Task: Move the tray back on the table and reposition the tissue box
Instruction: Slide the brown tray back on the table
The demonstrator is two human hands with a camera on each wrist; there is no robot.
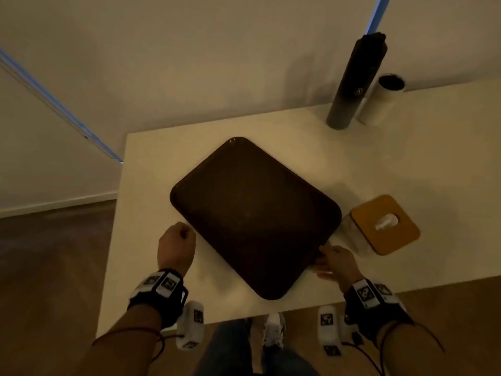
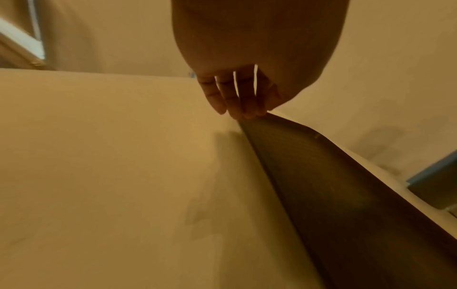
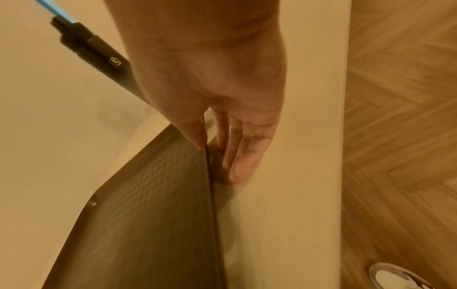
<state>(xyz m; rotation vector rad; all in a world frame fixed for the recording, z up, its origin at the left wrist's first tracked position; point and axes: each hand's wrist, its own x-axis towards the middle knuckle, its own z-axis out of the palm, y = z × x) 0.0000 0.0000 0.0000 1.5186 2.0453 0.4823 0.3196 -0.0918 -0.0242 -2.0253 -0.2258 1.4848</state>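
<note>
A dark brown tray [image 1: 254, 213] lies flat on the white table [image 1: 146, 185], turned cornerwise to me. My left hand [image 1: 177, 240] hangs at its near left edge. In the left wrist view its fingers [image 2: 237, 97] point down, and their tips touch the tray's rim [image 2: 257, 119]. My right hand [image 1: 334, 260] pinches the tray's near right edge, thumb on top and fingers [image 3: 237, 156] under the rim of the tray [image 3: 148, 205]. The tissue box [image 1: 385, 225], clear with a wooden lid and a tissue poking out, stands just right of the tray.
A tall dark bottle [image 1: 355, 82] and a white cylinder [image 1: 382, 101] stand at the table's back right by the wall. The table's front edge [image 1: 244, 314] is close to the tray's near corner. Below it are wooden floor and my shoes [image 1: 273, 329].
</note>
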